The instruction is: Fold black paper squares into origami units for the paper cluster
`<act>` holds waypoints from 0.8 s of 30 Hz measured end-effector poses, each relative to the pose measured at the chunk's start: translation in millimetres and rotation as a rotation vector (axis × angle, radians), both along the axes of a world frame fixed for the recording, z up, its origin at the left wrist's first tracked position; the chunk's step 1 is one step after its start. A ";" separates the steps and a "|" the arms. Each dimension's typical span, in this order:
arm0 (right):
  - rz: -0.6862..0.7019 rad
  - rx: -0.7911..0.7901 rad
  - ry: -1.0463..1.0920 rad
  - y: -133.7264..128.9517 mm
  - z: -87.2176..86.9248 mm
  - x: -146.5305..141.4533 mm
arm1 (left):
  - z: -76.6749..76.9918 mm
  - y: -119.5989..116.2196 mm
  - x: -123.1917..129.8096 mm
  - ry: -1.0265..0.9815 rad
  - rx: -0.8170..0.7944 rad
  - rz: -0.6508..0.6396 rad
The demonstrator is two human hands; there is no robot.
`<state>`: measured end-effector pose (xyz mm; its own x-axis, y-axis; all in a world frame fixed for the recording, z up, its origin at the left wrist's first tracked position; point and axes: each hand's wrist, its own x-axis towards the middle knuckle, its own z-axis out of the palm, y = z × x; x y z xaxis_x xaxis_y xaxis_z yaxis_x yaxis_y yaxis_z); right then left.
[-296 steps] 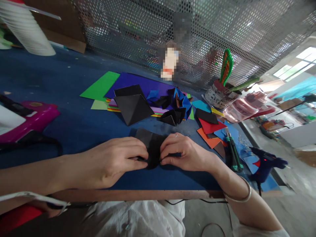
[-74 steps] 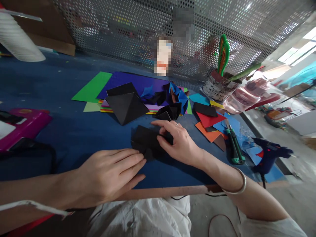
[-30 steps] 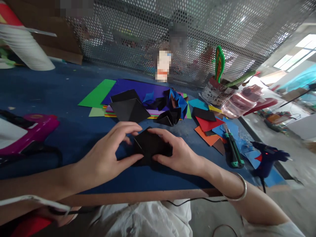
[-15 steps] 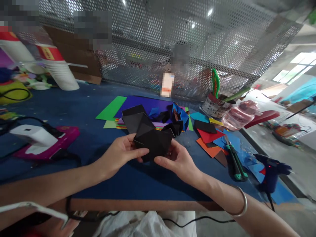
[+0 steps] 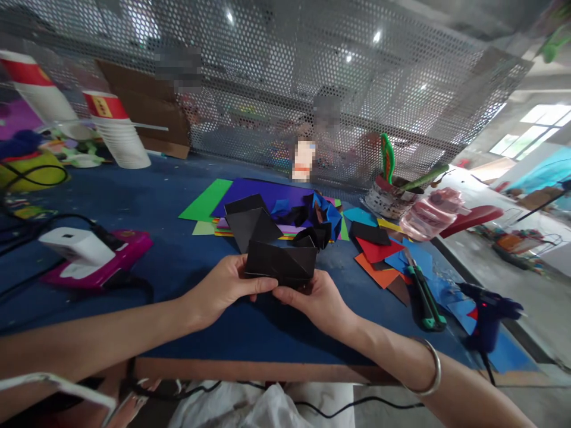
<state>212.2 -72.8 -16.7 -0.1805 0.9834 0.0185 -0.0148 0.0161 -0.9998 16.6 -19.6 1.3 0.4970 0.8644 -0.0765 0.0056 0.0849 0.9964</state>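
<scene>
A folded piece of black paper is held between both hands above the near part of the table. My left hand grips its left end, thumb along the lower edge. At the right end, my right hand pinches it, the two thumb tips almost meeting. The fingers behind the paper are mostly hidden. Just beyond it lie creased black sheets. Farther right sit crumpled-looking blue and black folded paper shapes, on a stack of coloured paper with a purple sheet and a green sheet.
To the right are loose coloured papers, a green-and-black utility knife, a glue gun, a pink bottle and a pot. A magenta power strip and paper cups stand left. Perforated metal rises behind.
The black paper has been tilted and flattened between my hands, now showing a narrower, rectangular face. My thumbs have come closer together. The view has shifted slightly.
</scene>
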 end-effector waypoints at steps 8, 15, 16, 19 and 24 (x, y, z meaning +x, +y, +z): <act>-0.053 -0.024 -0.047 0.3 -3.1 5.9 | 0.9 6.8 -4.5 0.000 0.101 -0.024; -0.037 -0.059 -0.028 0.3 -1.5 8.9 | 6.5 15.9 -18.4 0.058 0.464 0.088; -0.037 -0.055 -0.033 0.5 -1.5 9.1 | 5.6 15.4 -20.2 0.085 0.548 0.102; -0.028 -0.049 -0.033 1.4 -1.4 9.6 | 1.5 13.4 -23.1 0.147 0.828 0.124; -0.011 -0.066 0.014 3.1 -0.1 9.1 | -1.9 14.5 -23.5 0.123 1.196 0.081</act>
